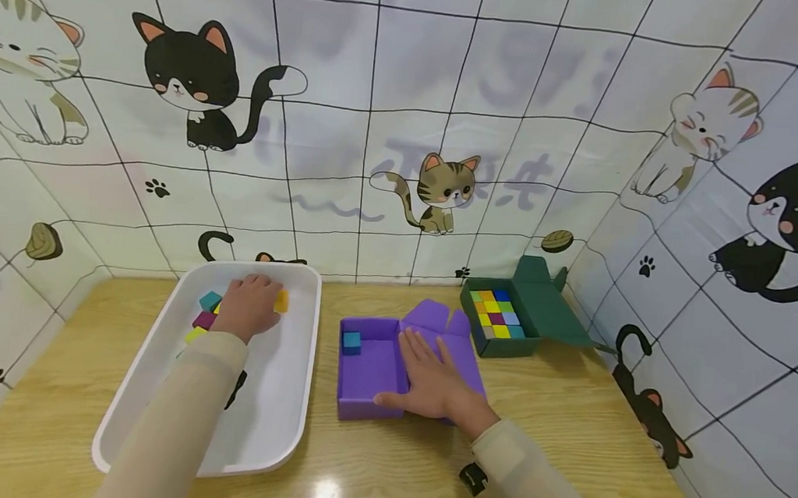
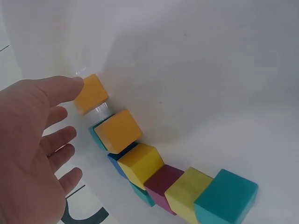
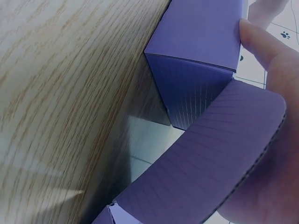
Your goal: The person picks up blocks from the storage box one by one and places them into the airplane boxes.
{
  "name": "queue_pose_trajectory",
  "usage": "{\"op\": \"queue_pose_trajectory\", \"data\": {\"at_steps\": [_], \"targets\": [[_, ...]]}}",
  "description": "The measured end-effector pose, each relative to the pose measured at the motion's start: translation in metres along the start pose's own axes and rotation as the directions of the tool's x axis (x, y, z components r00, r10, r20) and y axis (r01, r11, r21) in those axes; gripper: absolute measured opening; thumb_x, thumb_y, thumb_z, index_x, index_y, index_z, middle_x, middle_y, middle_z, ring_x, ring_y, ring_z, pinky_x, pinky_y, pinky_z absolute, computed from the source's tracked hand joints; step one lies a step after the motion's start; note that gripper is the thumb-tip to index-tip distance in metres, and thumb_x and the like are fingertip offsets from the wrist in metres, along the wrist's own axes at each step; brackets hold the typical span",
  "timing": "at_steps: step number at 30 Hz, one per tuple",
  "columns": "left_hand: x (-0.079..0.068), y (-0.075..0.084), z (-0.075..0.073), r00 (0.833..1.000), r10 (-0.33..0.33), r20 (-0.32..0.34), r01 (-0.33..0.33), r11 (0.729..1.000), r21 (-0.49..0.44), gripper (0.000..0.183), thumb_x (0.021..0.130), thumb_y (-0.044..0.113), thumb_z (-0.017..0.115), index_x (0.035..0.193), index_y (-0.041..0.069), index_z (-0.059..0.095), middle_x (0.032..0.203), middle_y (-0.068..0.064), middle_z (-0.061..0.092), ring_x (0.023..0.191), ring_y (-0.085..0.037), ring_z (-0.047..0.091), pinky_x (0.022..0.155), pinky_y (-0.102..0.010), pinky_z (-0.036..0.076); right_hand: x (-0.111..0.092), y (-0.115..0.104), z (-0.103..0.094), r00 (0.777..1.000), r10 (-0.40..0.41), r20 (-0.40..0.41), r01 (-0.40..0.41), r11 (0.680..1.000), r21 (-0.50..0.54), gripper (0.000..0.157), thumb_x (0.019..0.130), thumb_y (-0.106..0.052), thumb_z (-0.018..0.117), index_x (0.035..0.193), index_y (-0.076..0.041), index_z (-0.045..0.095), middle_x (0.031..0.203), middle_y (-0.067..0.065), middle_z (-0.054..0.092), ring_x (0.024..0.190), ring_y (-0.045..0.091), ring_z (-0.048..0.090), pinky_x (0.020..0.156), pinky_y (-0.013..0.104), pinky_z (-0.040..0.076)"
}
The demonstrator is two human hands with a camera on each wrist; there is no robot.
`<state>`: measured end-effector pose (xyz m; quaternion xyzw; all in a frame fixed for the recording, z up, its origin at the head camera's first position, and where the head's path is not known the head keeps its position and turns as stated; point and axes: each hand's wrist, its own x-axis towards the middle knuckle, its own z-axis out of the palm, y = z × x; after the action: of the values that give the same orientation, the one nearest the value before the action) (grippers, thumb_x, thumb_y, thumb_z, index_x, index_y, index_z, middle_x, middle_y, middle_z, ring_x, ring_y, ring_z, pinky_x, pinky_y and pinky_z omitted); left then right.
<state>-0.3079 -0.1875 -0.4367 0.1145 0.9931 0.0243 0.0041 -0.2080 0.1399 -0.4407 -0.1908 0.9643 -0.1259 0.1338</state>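
Observation:
My left hand (image 1: 248, 306) reaches into the white tray (image 1: 307, 367), over a row of coloured cubes along its far side. In the left wrist view the thumb tip meets an orange cube (image 2: 91, 94); the other fingers are apart from it. Beside it lie a second orange cube (image 2: 118, 131), a yellow cube (image 2: 141, 165), a maroon cube (image 2: 163, 183) and a teal cube (image 2: 226, 197). With fingers spread, my right hand (image 1: 434, 377) rests on the open purple box (image 1: 370, 411), across its right wall and folded-back lid (image 1: 464, 356). One blue cube (image 1: 352, 343) sits in the box's far left corner.
At the back right stands an open green box (image 1: 504, 349) holding several coloured cubes in rows, its lid (image 1: 552, 316) folded out to the right. Cat-patterned sheeting (image 1: 385, 68) walls the wooden table (image 1: 381, 474) behind and on both sides.

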Motion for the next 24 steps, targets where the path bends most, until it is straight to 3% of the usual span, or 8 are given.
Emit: {"op": "queue_pose_trajectory", "data": {"at_steps": [10,24], "targets": [[-0.008,-0.001,0.004,1.000,-0.006,-0.006,0.006,0.998,0.070,0.050,0.089,0.022,0.065,0.133,0.001,0.054,0.135,-0.025,0.053,0.125,-0.044,0.047,0.108,-0.061,0.037,-0.001,-0.004,0.001,1.000,-0.020,-0.009,0.021,1.000,0.021,0.111,0.082,-0.074,0.055,0.157,-0.006,0.009,0.165,0.011,0.007,0.154,0.027,0.006,0.123,0.057,0.001],[0.002,0.000,0.015,0.998,0.031,-0.059,-0.026,0.997,0.078,0.030,0.086,0.018,0.067,0.112,0.002,0.066,0.121,-0.020,0.060,0.116,-0.040,0.048,0.107,-0.060,0.037,-0.001,-0.001,0.001,1.000,0.003,0.006,-0.003,1.000,0.025,0.109,0.083,-0.072,0.055,0.157,-0.008,0.007,0.165,0.008,0.005,0.154,0.025,0.004,0.123,0.056,-0.002]]}}
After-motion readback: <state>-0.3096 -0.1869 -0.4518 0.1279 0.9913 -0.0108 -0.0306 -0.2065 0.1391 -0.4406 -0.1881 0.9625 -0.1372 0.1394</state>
